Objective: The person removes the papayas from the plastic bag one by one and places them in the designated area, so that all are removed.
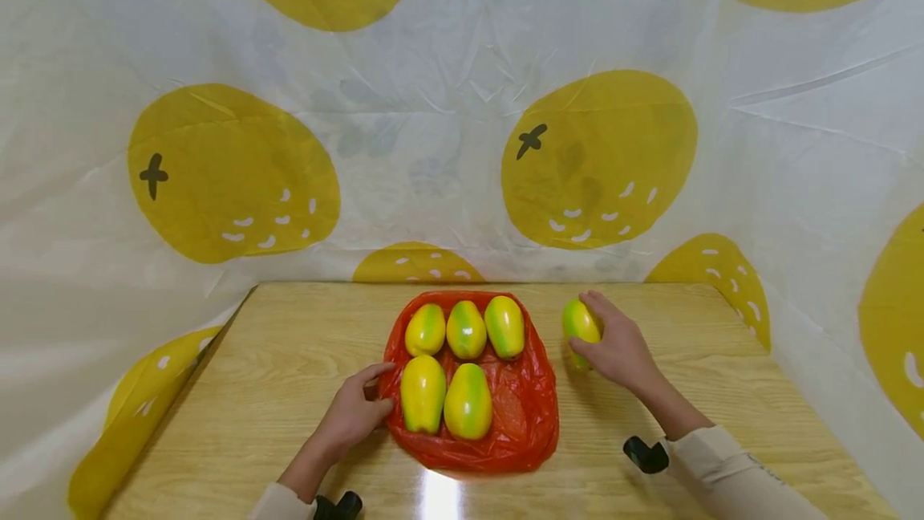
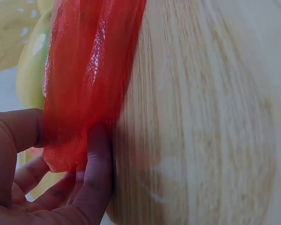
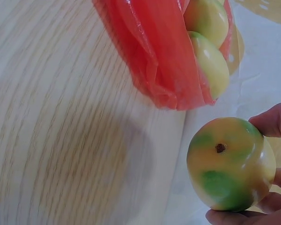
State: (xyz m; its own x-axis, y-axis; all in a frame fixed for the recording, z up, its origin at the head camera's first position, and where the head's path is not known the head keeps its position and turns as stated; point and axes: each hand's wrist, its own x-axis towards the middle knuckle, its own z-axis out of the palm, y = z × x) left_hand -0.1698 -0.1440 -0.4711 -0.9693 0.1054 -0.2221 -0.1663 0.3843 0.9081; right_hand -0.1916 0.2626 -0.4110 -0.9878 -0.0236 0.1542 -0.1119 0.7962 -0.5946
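Note:
My right hand grips a yellow-green papaya to the right of the red plastic bag. In the right wrist view this papaya shows its dark stem end, with the thumb on one side and fingertips on the other, held off the wooden table. My left hand is at the bag's left rim. In the left wrist view the red film passes between its thumb and fingers. Inside the open bag lie several more papayas, three along the back and two in front on the left.
The wooden table carries the bag near its middle. A white cloth printed with large yellow fruit hangs behind and at both sides. Black camera mounts sit at the wrists.

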